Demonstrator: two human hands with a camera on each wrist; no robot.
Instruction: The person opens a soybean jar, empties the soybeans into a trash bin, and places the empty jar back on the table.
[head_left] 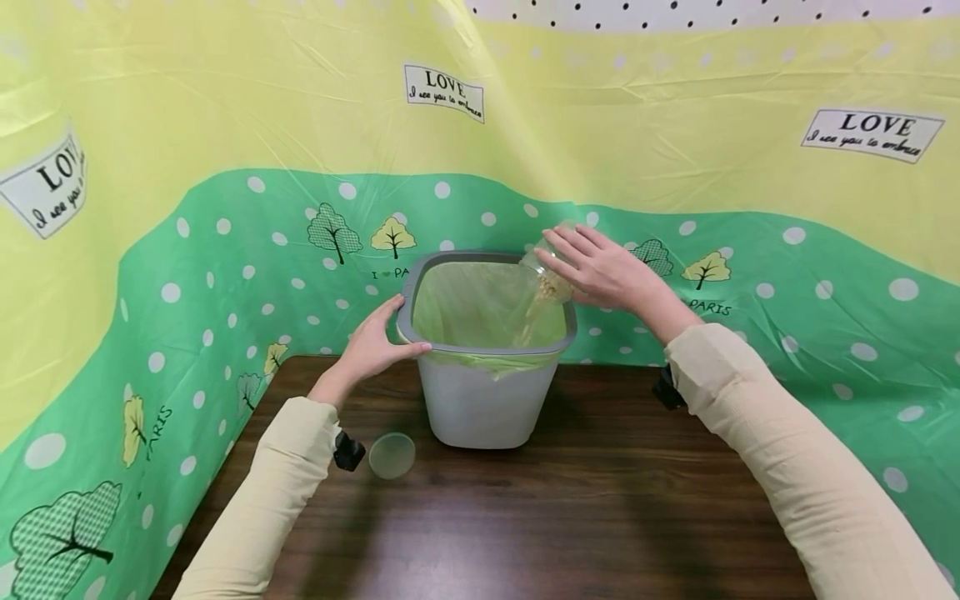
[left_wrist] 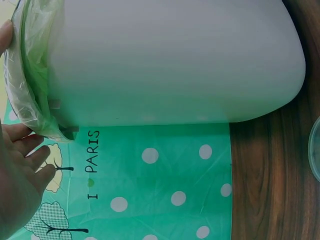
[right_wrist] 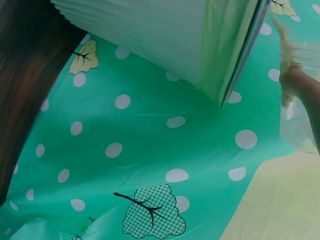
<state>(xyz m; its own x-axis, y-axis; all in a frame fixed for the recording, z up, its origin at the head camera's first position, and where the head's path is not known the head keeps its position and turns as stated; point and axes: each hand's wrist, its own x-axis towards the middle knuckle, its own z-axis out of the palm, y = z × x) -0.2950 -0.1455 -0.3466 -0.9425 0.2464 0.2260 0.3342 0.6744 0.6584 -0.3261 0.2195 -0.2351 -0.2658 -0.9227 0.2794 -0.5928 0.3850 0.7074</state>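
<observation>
A light grey trash bin (head_left: 487, 402) with a dark grey rim stands upright, lined with a green plastic bag (head_left: 472, 304). My left hand (head_left: 372, 340) grips the rim at its left front corner, thumb at the front and fingers along the side. In the left wrist view, several fingertips (left_wrist: 37, 159) hang loosely beside the bag's edge. My right hand (head_left: 600, 268) holds a clear plastic jar (right_wrist: 296, 127), tipped over the bin's right side. Small beige pieces (head_left: 553, 287) stream from its mouth into the bag. The fingers partly hide the jar in the head view.
A round translucent lid (head_left: 392, 456) lies on the dark wooden table (head_left: 540, 517), left of the bin. A green and yellow printed plastic sheet (head_left: 225, 275) hangs behind the table and along its left side.
</observation>
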